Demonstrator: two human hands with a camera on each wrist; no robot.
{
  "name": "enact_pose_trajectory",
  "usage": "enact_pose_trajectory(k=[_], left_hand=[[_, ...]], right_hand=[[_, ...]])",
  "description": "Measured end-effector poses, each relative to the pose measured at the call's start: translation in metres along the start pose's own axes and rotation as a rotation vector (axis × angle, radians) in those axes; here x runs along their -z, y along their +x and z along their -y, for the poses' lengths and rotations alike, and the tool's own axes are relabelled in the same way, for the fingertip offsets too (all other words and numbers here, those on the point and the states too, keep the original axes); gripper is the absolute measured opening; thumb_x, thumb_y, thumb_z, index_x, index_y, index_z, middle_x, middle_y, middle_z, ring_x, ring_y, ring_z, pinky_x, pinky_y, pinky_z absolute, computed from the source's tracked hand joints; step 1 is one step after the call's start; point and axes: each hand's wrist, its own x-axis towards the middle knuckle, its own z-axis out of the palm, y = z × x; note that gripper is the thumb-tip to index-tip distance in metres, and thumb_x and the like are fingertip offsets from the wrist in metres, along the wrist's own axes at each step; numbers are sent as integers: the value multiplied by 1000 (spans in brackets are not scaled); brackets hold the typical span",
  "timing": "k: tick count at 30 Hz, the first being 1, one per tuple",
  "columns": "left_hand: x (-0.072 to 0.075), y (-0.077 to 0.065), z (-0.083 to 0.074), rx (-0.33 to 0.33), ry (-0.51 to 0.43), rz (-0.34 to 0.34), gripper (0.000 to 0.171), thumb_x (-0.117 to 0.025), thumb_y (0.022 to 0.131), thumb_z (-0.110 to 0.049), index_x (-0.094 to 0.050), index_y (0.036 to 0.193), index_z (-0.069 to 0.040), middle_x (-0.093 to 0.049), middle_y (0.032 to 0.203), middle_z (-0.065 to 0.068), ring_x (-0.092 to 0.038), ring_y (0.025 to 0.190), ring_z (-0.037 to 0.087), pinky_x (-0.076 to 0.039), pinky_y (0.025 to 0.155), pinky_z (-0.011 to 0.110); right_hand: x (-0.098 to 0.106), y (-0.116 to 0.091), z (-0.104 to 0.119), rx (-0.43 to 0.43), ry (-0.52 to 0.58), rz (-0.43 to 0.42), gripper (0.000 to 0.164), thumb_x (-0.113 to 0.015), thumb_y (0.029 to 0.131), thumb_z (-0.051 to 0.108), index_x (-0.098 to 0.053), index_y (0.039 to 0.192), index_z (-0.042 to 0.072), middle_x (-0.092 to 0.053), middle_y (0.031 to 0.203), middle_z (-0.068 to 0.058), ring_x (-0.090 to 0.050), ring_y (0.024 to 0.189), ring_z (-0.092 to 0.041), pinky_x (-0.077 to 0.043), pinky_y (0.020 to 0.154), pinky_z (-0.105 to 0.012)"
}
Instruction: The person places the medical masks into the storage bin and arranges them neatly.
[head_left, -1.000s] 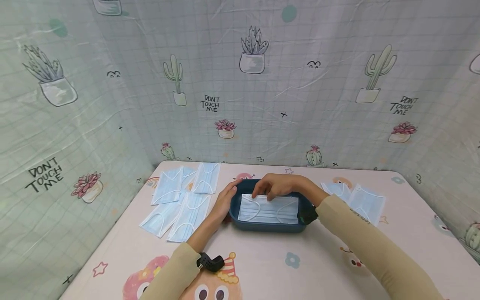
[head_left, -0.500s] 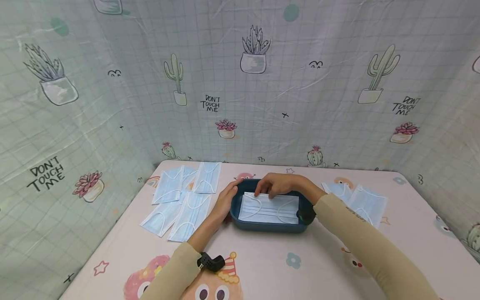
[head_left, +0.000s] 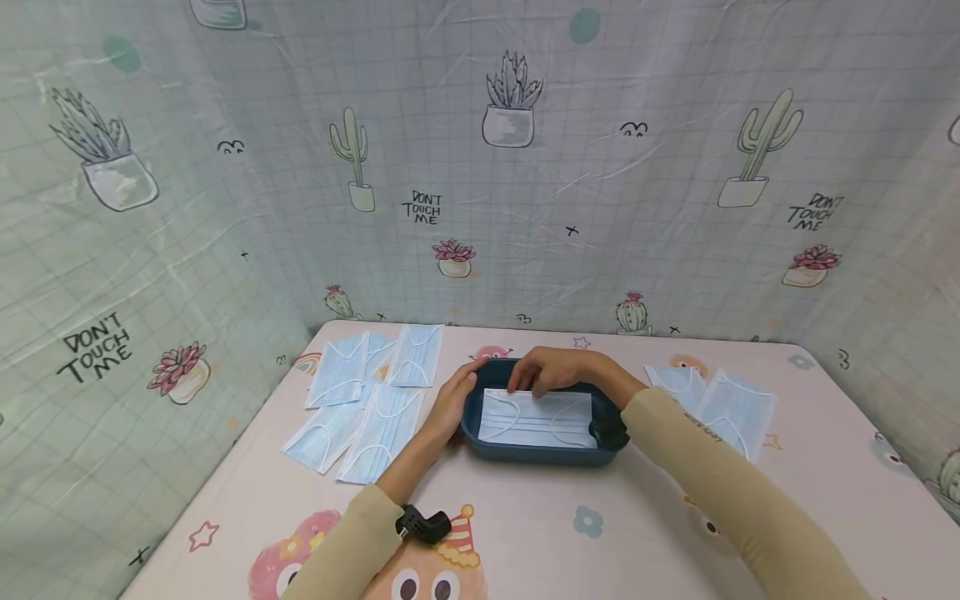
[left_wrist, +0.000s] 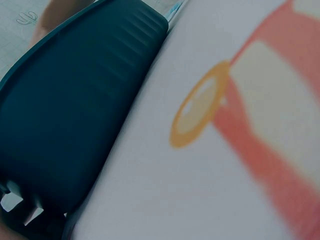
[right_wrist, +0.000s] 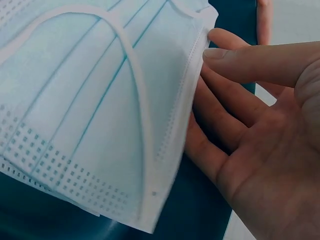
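Observation:
A dark blue plastic basket (head_left: pixel 540 455) sits mid-table, with a light blue pleated face mask (head_left: pixel 536 421) inside it, ear loops facing up. In the right wrist view, a second edge shows under that mask (right_wrist: pixel 100 115). My right hand (head_left: pixel 551 371) reaches over the basket and pinches the mask's far edge, thumb (right_wrist: pixel 220 57) on top and index finger behind. My left hand (head_left: pixel 452 400) grips the basket's left end, fingers over the rim. The left wrist view shows the basket's ribbed side wall (left_wrist: pixel 85 100); most of the left hand lies outside it.
Several loose masks (head_left: pixel 378 429) lie overlapping on the table left of the basket. More masks (head_left: pixel 731 408) lie to the right, partly behind the right forearm. A patterned curtain (head_left: pixel 570 192) rises along the table's far edge. Black wrist cameras (head_left: pixel 423 525) sit on both wrists.
The mask's far left corner lifted slightly half a second ago and is lower now. The right hand and mask have shifted a little left. The left hand keeps its place on the basket.

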Motion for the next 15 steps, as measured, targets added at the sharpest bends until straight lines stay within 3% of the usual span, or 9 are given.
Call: enact_pose_trajectory(k=[9,15], left_hand=[[-1,1,0,7,-11,-1,44,-38,112,-27,-50,154,-23,-42,165,3,-27,159,30,-16,129,60],[0,1,0,-33,-25,9,44,-37,112,-23,-49,154,-18,-45,163,5,-28,158,29,-18,130,56]], right_hand=[[-1,-3,1,-4,14,23,40,-60,89,-10,-69,127,0,-72,126,-15,-65,108,-19,-53,106,-37],[0,-6,-1,14,56,51,44,-54,89,-12,-63,132,-7,-66,136,-23,-66,122,-29,-53,110,-41]])
